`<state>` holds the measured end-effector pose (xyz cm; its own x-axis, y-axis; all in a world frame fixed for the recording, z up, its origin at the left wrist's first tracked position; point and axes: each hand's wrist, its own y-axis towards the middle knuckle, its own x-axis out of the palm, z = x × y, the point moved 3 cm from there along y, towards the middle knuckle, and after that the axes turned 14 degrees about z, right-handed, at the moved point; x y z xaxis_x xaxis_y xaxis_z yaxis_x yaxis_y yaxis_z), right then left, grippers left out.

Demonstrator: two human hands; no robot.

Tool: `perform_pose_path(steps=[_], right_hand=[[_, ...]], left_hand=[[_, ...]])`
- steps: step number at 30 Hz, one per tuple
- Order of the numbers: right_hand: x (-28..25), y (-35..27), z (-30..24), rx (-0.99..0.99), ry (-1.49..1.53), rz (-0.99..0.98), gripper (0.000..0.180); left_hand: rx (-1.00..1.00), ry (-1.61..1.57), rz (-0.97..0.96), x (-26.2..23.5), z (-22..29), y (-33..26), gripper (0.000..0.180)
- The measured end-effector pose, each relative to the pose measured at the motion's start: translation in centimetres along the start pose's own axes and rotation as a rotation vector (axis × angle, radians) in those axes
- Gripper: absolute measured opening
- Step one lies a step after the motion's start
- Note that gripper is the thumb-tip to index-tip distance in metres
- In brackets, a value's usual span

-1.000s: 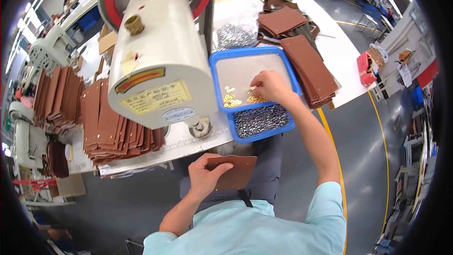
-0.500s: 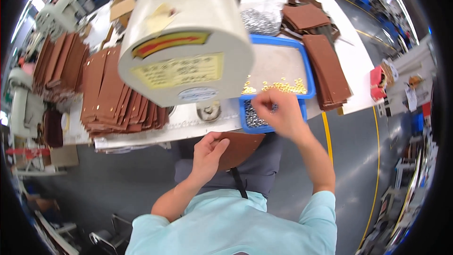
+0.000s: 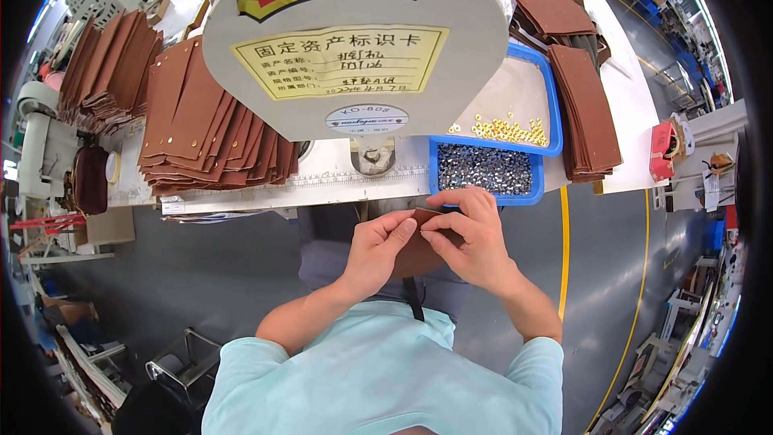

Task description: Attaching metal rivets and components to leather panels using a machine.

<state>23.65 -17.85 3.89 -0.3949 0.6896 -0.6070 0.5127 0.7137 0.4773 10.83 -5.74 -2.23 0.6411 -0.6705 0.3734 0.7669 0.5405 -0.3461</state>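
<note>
1. The brown panel (image 3: 412,262) is between the two hands, over the person's lap, just off the near edge of the white table (image 3: 330,158).
2. It looks like thin leather or something similar: probably light, bendable yet able to keep its shape, and unlikely to break. Its margins seem the best place to take hold, thumb on one face and fingers behind.
3. The left hand (image 3: 377,251) is nearly closed, its thumb and forefinger pinching the panel's far left corner.
4. The right hand (image 3: 475,243) is partly curled, thumb and forefinger drawn close together at the panel's far right edge. Whether they grip the edge or a small fitting cannot be told.
5. Beyond the right hand, the near blue tray (image 3: 435,173) holds dark metal pieces (image 3: 487,167); the far blue tray (image 3: 553,105) holds gold-coloured rings (image 3: 511,130). Both kinds look tiny, hard and probably slippery, suited to a fingertip pinch.
6. More brown panels lie stacked at left (image 3: 197,125).
</note>
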Motion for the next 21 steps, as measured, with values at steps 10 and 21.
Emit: perform_pose_path(steps=[10, 21], right_hand=[[1.6, -1.0, 0.2, -0.065, 0.026, 0.201, 0.022], [-0.5, 0.0, 2.5, 0.090, 0.288, -0.059, 0.023]], left_hand=[[-0.076, 0.004, -0.038, 0.0, 0.8, -0.6, 0.030], [-0.024, 0.230, -0.022, -1.2, -0.1, -0.6, 0.020]])
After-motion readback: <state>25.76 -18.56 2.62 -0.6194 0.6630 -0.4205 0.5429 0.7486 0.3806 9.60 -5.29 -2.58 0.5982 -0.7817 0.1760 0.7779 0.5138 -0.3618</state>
